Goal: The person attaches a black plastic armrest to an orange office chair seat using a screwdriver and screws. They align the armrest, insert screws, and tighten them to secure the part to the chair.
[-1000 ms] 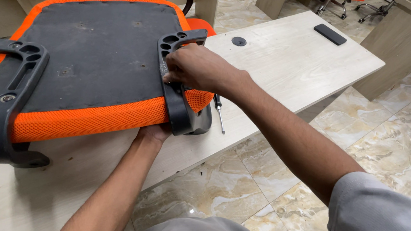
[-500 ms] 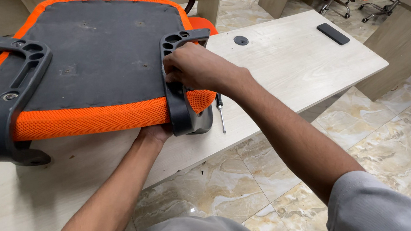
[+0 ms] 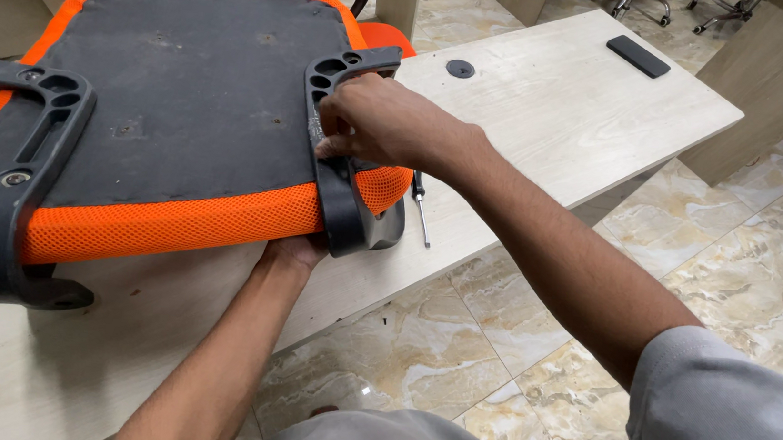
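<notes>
An orange mesh chair seat point(image 3: 165, 83) lies upside down on a pale wooden table point(image 3: 555, 111), its dark grey underside facing up. Black armrest brackets are fixed at both sides, one on the left point(image 3: 18, 174) and one on the right point(image 3: 340, 210). My right hand point(image 3: 382, 123) rests on the right bracket with its fingers curled down and the fingertips pressed against the bracket's middle. What the fingertips pinch is hidden. My left hand point(image 3: 298, 251) reaches under the seat's front edge beside that bracket, its fingers hidden beneath the seat.
A screwdriver point(image 3: 421, 213) lies on the table just right of the seat. Farther back are a round cable grommet point(image 3: 460, 68) and a dark phone point(image 3: 638, 56). Marble floor tiles lie beyond the table's front edge, with other desks and chair bases at the back right.
My right hand stays on the right bracket, its fingers shifting slightly. The left hand holds still under the seat. The view has tilted a little.
</notes>
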